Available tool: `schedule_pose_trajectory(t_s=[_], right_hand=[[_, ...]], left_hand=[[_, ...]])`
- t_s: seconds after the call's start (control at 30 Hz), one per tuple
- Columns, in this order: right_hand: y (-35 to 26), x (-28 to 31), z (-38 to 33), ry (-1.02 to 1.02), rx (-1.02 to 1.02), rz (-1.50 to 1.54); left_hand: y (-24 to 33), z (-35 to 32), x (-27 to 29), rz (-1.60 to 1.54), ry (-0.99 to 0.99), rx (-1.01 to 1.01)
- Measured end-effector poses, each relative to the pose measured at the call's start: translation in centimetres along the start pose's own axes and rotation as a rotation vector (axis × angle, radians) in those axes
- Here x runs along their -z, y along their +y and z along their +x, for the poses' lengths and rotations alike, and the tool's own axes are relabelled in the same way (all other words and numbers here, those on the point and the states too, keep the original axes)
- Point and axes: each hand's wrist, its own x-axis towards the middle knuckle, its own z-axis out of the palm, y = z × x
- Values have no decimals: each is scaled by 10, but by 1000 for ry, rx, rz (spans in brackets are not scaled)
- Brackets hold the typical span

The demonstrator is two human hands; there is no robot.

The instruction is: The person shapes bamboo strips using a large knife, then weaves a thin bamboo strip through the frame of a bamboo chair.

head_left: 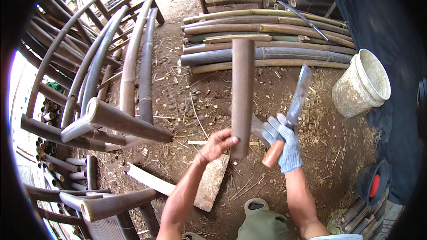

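Note:
Near the middle, my bare left hand (218, 146) grips the lower end of a brown bamboo piece (242, 93), thumb across its face. The piece stands nearly upright. My right hand (288, 146), in a pale grey-blue knitted glove, is closed round a machete (299, 95). Its long blade points up and away, and its orange-brown wooden handle sticks out below the fist. The blade is apart from the bamboo piece. Between the two hands, partly hidden, shows a grey flat shape that I cannot make out. A wooden board (212, 182) lies on the ground below my left hand.
Long bamboo poles (267, 55) lie stacked across the far side. Bamboo frames (129, 62) crowd the left, with cut tubes behind. At right stand a dirty white bucket (356, 84) and a dark tarp (378, 26). Chips litter the dirt floor (213, 93).

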Motion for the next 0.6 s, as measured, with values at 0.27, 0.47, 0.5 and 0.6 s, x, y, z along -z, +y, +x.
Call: schedule_pose_trajectory(t_s=[0.27, 0.47, 0.5, 0.6], right_hand=[[29, -54, -88, -173, -67, -378], [75, -64, -177, -348, -227, -553], [84, -69, -189, -381, -243, -573], [107, -88, -212, -459, -81, -743]], left_hand=[[-8, -147, -53, 713, 138, -163], [74, -231, -42, -43, 398, -434], [80, -245, -39, -67, 396, -407], [70, -296, -33, -48, 609, -526]])
